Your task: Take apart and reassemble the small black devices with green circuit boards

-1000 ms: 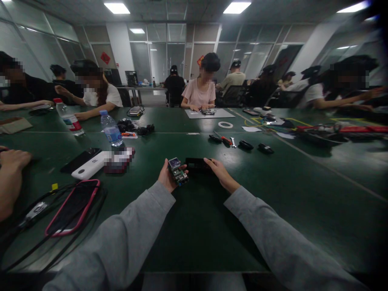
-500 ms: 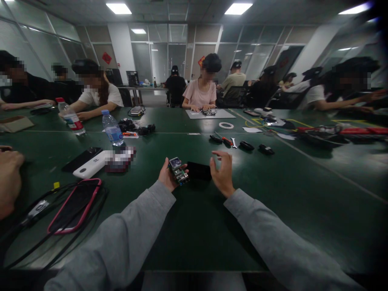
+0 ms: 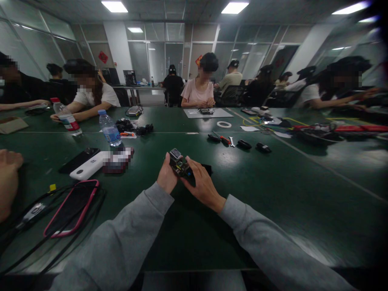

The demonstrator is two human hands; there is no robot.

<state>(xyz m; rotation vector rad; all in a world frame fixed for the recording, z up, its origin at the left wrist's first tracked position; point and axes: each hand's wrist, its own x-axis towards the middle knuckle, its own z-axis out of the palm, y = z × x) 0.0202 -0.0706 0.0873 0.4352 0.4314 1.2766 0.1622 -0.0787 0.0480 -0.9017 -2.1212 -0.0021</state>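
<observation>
Above the green table, a small circuit board [image 3: 179, 165] with a square silvery block on its top end is held tilted between both hands. My left hand [image 3: 166, 176] is closed around its left side, thumb along the edge. The fingers of my right hand [image 3: 203, 184] press against the board's right side and cover part of it. Behind my right hand lies a flat black object [image 3: 208, 169] on the table, mostly hidden, so its kind cannot be made out.
On the left are a pink-cased phone [image 3: 72, 208] under black cables, a white power bank [image 3: 88, 166] and a water bottle [image 3: 109, 128]. Tools, including a wrench [image 3: 232, 142], lie ahead on the right near a tape roll [image 3: 224, 125]. Another person's hand [image 3: 8, 178] rests at the left edge.
My right hand has moved left from beside the black object onto the board. The board has turned in my left hand. The view has shifted slightly.
</observation>
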